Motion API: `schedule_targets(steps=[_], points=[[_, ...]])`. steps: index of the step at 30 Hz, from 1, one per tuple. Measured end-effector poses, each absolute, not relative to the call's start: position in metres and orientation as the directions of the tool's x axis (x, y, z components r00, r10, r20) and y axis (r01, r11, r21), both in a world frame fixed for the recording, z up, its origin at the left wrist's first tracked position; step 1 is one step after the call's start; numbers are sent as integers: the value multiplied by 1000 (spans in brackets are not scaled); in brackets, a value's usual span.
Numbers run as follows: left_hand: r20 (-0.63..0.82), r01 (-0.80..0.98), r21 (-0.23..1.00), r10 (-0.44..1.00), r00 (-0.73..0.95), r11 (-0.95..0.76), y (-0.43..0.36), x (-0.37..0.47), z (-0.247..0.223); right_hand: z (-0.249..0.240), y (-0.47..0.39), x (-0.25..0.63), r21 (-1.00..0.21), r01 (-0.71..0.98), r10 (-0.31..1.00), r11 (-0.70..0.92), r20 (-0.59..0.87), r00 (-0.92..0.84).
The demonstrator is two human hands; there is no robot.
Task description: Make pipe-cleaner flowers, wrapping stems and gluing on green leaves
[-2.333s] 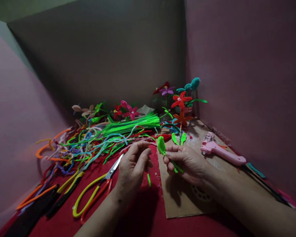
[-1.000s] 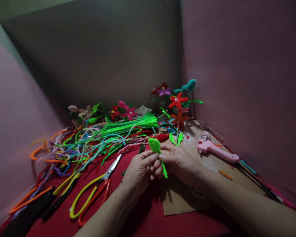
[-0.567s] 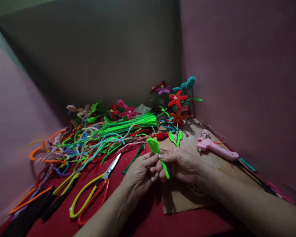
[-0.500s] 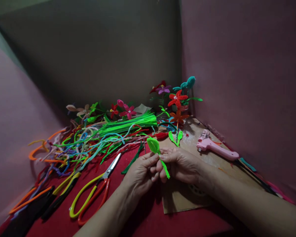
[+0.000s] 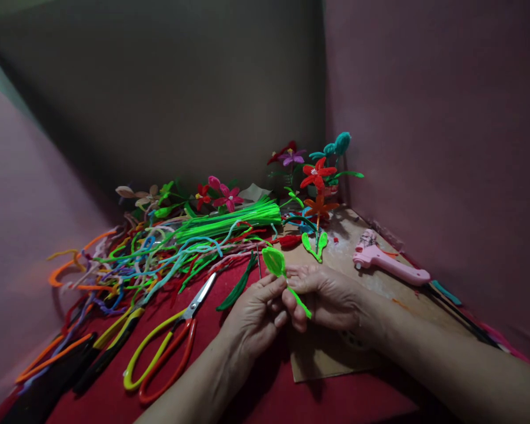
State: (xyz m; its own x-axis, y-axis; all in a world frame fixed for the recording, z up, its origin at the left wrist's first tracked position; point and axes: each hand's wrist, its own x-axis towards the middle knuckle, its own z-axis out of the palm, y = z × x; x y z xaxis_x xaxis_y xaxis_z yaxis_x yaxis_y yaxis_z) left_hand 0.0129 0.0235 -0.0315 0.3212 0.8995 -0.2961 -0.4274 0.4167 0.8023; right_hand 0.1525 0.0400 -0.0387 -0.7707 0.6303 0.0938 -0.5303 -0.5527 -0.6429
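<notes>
A bright green fuzzy leaf piece (image 5: 274,261) is pinched at its middle between both hands, its rounded loop up and a narrow tail slanting down to the right. My left hand (image 5: 257,309) closes thumb and finger on it from the left. From the right, my right hand (image 5: 320,294) grips it at the same spot, other fingers curled beneath. Just behind the hands, a green two-leaf piece (image 5: 314,246) lies on the brown board (image 5: 318,359). A dark green leaf (image 5: 238,290) rests left of my left hand.
Yellow-and-red-handled scissors (image 5: 176,341) lie left on the red cloth (image 5: 256,394), beside yellow-and-black pliers (image 5: 110,347). A pink glue gun (image 5: 391,263) is on the board at right. Tangled stems, a green bundle (image 5: 234,221) and fuzzy flowers (image 5: 318,174) stand behind.
The tail of the green leaf piece has swung slightly to the right. The fingers of both hands have shifted a little around the pinch, still holding it.
</notes>
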Motion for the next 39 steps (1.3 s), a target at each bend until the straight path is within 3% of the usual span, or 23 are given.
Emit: schedule_targets(steps=[7, 12, 15, 17, 19, 22, 33, 39], points=[[-284, -449, 788, 896, 341, 421, 22, 14, -30, -42, 40, 152, -638, -520, 611, -568, 97, -786], [-226, -456, 801, 901, 372, 389, 21, 15, -27, -30, 36, 156, -730, -458, 660, -508, 13, -752], [-185, -444, 848, 946, 265, 290, 22, 14, -22, -18, 34, 160, -868, -373, 808, -328, -53, -587], [-181, -420, 871, 961, 207, 255, 22, 13, -19, -12, 32, 161, -950, -280, 912, -138, -12, -409], [-184, -390, 887, 963, 196, 248, 22, 13, -17, -9, 31, 160, -979, -204, 954, 6, 67, -293], [-196, -325, 910, 957, 216, 259, 21, 12, -17, -8, 30, 158, -979, -182, 968, 95, 133, -213], [-232, -133, 953, 936, 264, 274, 17, 12, -14, -10, 28, 156, -979, -192, 983, 71, 101, -150], [-87, -40, 995, 982, 169, 95, 15, 13, -6, -10, 29, 156, -981, -189, 993, 45, 65, -103]])
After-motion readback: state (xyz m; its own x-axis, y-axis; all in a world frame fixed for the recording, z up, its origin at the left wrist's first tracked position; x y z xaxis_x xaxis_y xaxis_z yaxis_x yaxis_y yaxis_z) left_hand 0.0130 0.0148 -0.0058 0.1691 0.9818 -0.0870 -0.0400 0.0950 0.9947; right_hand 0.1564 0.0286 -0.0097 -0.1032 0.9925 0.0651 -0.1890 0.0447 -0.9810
